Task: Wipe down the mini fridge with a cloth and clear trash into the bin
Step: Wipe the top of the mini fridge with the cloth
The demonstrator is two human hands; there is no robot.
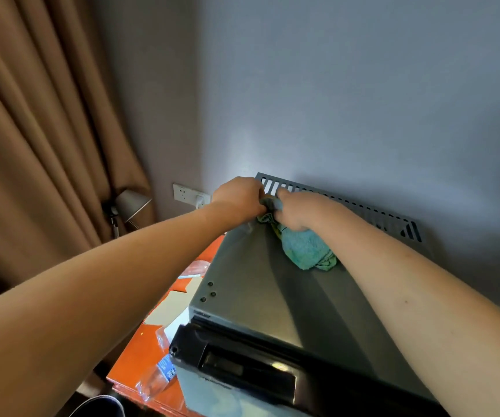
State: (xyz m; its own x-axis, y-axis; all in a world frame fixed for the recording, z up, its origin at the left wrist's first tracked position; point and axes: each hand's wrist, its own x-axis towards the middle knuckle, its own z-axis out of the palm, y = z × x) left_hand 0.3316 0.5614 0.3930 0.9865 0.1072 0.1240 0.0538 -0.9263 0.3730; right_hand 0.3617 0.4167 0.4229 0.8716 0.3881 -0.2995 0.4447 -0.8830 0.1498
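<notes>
The grey mini fridge (251, 296) stands on an orange table, its dark door top nearest me. A turquoise cloth (306, 251) lies bunched on the fridge's top near the back vent grille (348, 203). My left hand (238, 198) and my right hand (298, 210) meet at the cloth's far end, both with fingers curled round it. The rest of the cloth trails toward me on the lid. Trash lies left of the fridge: a clear plastic wrapper (155, 377) with a blue label and some paper or card pieces (170, 308).
The orange table (134, 359) holds the litter beside the fridge. A brown curtain (41, 145) hangs at left with a lamp (129, 204) and a wall socket (190, 194) behind. A dark round rim (98, 406) shows at the bottom edge. The grey wall is just behind the fridge.
</notes>
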